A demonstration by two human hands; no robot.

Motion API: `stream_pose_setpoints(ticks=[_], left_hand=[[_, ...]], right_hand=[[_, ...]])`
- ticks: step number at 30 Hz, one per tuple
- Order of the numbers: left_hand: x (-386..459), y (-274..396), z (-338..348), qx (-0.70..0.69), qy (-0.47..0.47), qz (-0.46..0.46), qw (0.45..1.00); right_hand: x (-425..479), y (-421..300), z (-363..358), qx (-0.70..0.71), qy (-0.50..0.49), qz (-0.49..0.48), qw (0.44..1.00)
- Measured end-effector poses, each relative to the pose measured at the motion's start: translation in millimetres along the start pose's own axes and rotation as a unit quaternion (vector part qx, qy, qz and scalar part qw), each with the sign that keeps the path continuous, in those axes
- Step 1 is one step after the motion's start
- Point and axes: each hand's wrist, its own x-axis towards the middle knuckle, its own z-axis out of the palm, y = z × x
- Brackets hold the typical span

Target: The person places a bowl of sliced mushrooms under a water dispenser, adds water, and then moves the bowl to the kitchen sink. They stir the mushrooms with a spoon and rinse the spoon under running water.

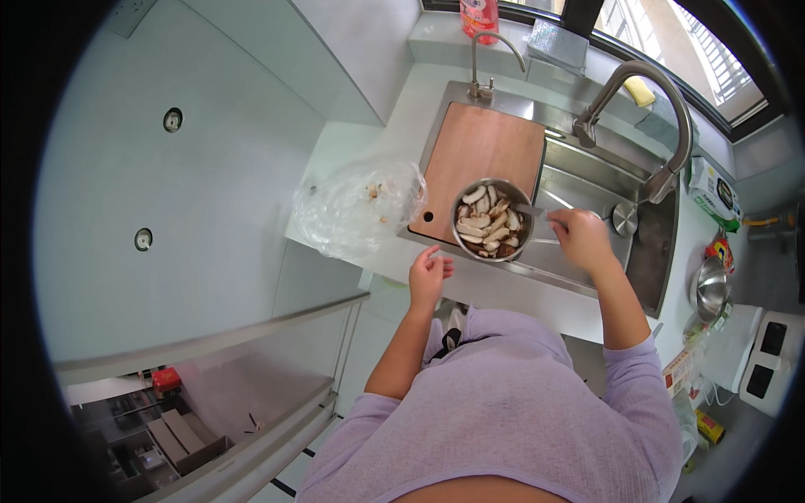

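Observation:
A round steel bowl (456, 234) with sliced mushrooms (488, 221) in it stands at the right front edge of a wooden cutting board (487, 138), which lies over the left part of the sink. Between its fingers my right hand (580, 236) holds a flat, thin thing, apparently a knife (530, 210), whose far end reaches over the bowl's right rim. My left hand (431, 274) hangs before the counter edge, left of and below the bowl, fingers slightly curled and holding nothing. A clear plastic bag (358, 207) with small scraps lies left of the board.
A steel sink (604, 182) with a tall curved faucet (666, 82) is at the right; a thinner faucet (475, 56) rises behind the board. A metal bowl (709, 289) and packages stand along the right counter. A pink bottle (479, 19) stands by the window.

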Motion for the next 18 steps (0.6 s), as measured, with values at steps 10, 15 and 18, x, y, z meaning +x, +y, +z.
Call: stream_pose_setpoints(ticks=[10, 15, 18], left_hand=[[21.1, 13.7, 1.4, 0.034, -0.006, 0.019, 0.999], [51.5, 4.8, -23.2, -0.073, 0.091, -0.051, 0.992], [71.0, 18.7, -38.8, -0.204, 0.136, -0.139, 0.960]], right_hand=[[-4.5, 18.6, 29.7, 0.218, 0.051, 0.138, 0.965], [-20.9, 53.4, 80.4, 0.353, 0.105, 0.193, 0.909], [-29.7, 35.3, 76.6, 0.376, 0.083, 0.260, 0.885]])
